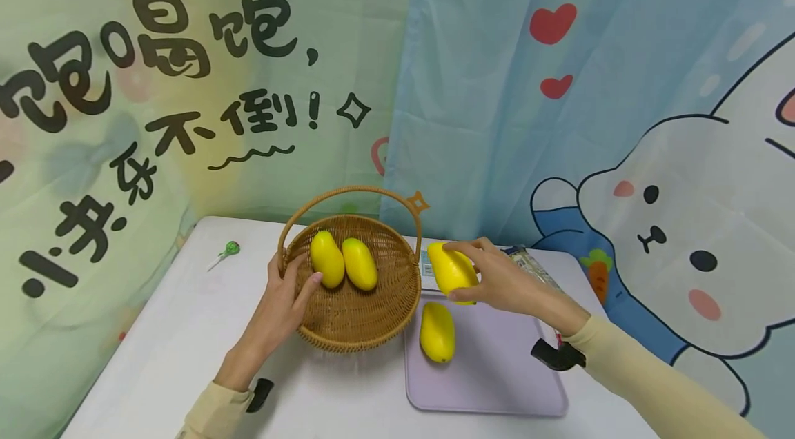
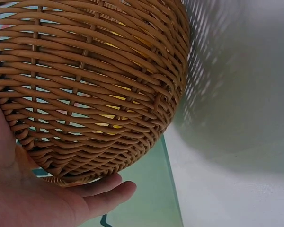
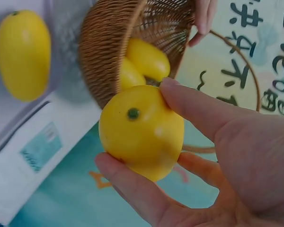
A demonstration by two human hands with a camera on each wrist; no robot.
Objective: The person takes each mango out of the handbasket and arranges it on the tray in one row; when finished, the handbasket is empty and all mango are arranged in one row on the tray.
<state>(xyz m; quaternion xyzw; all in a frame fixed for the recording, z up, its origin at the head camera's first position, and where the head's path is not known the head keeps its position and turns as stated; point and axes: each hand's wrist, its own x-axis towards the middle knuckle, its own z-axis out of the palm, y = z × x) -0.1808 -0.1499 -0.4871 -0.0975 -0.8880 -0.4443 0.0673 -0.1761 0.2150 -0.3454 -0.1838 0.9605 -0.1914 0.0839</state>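
My left hand (image 1: 284,297) grips the left side of a brown wicker basket (image 1: 357,332), its thumb over the rim and its fingers along the outside. Inside the basket lie two yellow mangoes, a left mango (image 1: 327,259) and a right mango (image 1: 359,264). To the right of the basket, my right hand (image 1: 499,278) holds another mango (image 1: 450,269) between thumb and fingers, raised above the tray. The right wrist view shows the green stem spot of this held mango (image 3: 142,135). One more mango (image 1: 437,332) rests on the lilac tray (image 1: 497,377), near its left edge.
A lollipop in a green wrapper (image 1: 231,248) lies at the back left of the white table (image 1: 168,328). Behind the tray sit a white package (image 1: 428,273) and a shiny packet (image 1: 533,265), both partly hidden. The basket's tall handle (image 1: 354,189) arches upward. A printed curtain (image 1: 472,94) hangs behind.
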